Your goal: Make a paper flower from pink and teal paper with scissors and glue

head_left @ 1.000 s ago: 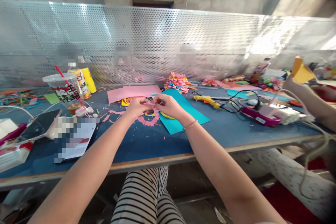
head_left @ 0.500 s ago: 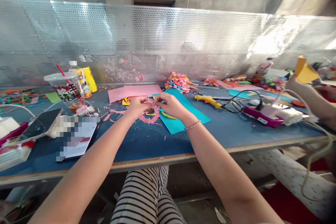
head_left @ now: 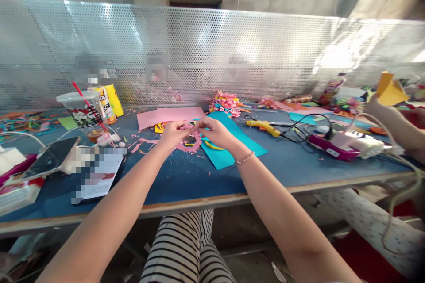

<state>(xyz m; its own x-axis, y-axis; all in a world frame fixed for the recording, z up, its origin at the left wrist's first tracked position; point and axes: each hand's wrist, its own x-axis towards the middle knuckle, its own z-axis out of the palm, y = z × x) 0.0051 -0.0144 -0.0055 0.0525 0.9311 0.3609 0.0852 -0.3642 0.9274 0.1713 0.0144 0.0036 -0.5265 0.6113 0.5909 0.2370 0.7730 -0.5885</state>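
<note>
My left hand (head_left: 175,134) and my right hand (head_left: 214,131) meet over the table, fingertips pinched close together. Between them is a pink fringed paper strip (head_left: 191,147), which curves down below the fingers in a loop. Its upper part is hidden by my fingers. Inside the loop a small dark and yellow thing shows, too small to name. A turquoise paper sheet (head_left: 237,139) lies under and beside my right hand, with a curved yellow strip (head_left: 214,146) on it. Behind my left hand is a pink paper sheet (head_left: 166,116). Pink scraps (head_left: 143,143) are scattered to its left.
A yellow glue gun (head_left: 264,127) lies right of the turquoise sheet, near a purple power strip (head_left: 333,148) with cables. Paper flowers (head_left: 226,103) stand behind. On the left are a plastic cup (head_left: 81,112), a tablet (head_left: 102,174) and a phone (head_left: 51,157). Another person's hand (head_left: 378,107) holds orange paper.
My hands stay nearly in place, with only a slight shift of the fingers at the pink strip. At the right, the other person's hand and orange paper have moved slightly right.
</note>
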